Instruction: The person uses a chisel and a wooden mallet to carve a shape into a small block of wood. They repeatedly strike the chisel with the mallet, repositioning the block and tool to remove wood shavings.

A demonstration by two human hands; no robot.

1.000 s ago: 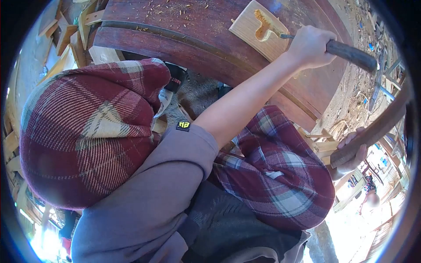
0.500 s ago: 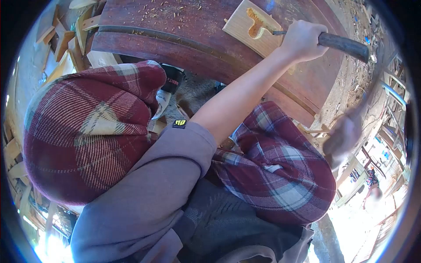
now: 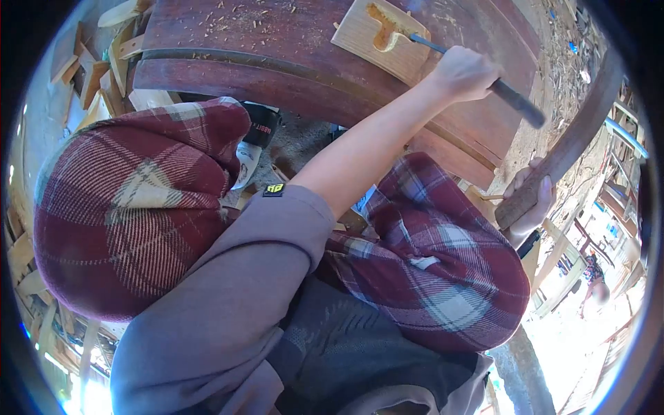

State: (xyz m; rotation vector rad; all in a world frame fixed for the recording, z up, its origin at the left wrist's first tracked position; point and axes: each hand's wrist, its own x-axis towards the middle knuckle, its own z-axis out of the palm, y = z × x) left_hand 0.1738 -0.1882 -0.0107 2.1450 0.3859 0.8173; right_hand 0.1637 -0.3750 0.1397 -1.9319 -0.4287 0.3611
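left hand [image 3: 465, 71] grips chisel [image 3: 477, 72] (tip in board [image 3: 366, 38]); right hand [image 3: 529, 197] grips mallet [image 3: 564, 149]

We're in an open-air woodworking shop, no question. A broad dark-red timber surface [image 3: 290, 48] fills the top of the view, dusted with chips and shavings. On it lies a pale board [image 3: 377, 38] with a freshly carved hollow showing raw wood. Offcuts and light timber scraps [image 3: 97, 76] pile up at the left on the ground, and more shavings litter the dirt [image 3: 553, 76] at the right. Beyond, in bright daylight, stand wooden frames [image 3: 560, 256], stacked and unfinished.
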